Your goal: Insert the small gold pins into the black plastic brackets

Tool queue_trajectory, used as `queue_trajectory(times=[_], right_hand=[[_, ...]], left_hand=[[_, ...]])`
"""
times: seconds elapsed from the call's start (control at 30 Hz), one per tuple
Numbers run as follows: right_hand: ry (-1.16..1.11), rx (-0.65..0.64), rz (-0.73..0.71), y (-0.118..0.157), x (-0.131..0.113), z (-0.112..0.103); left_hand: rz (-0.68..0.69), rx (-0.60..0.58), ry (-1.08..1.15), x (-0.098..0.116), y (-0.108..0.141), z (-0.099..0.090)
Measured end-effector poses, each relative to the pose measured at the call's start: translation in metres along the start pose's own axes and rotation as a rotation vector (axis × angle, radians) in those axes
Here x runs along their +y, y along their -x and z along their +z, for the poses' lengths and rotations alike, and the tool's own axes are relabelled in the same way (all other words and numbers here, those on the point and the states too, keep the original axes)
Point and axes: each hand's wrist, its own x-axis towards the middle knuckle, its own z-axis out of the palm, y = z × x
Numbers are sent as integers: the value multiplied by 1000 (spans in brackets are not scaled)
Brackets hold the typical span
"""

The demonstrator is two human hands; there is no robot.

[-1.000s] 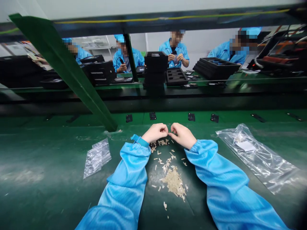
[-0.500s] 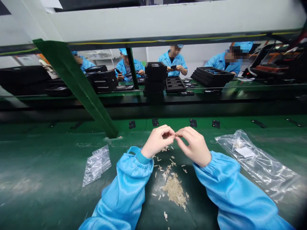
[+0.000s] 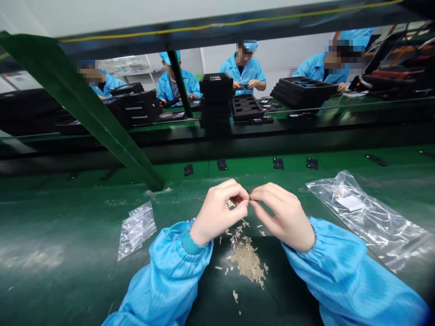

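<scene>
My left hand (image 3: 221, 209) and my right hand (image 3: 284, 212) meet fingertip to fingertip above the green work surface (image 3: 81, 280). Thumb and index finger are pinched together on each hand. Between the tips is a tiny dark bit, mostly hidden, whose kind I cannot make out. Below my hands lies a pile of small beige flat pieces (image 3: 248, 262), with several strewn loosely around it and partly behind my left hand. Blue sleeves cover both my forearms.
Small clear bags (image 3: 137, 230) lie at left, a large clear plastic bag (image 3: 370, 222) at right. Several black parts (image 3: 222, 165) line the green strip ahead. A slanted green post (image 3: 112, 136) stands left. Beyond are black tray stacks (image 3: 215, 102) and co-workers in blue (image 3: 242, 72).
The view has tilted and shifted, so the background sits higher. My hands stay joined at the fingertips and appear slightly lower and nearer. A co-worker's hands opposite have shifted a little.
</scene>
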Motion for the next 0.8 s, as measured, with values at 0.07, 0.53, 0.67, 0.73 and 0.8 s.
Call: queue_trajectory(times=[0.07,0.53,0.67,0.73,0.8], right_hand=[[-25,4,-2,-1,0,-2],[-65,26,14,-2,1,0],[-58,22,23,0,4,1],[-58,26,20,0,5,2],[-56,27,11,0,5,1]], left_hand=[[0,-8,22,1,1,0],[44,119,-124,3,4,8],[74,133,-161,2,4,10],[79,134,-165,2,4,10],[84,136,-168,2,4,10]])
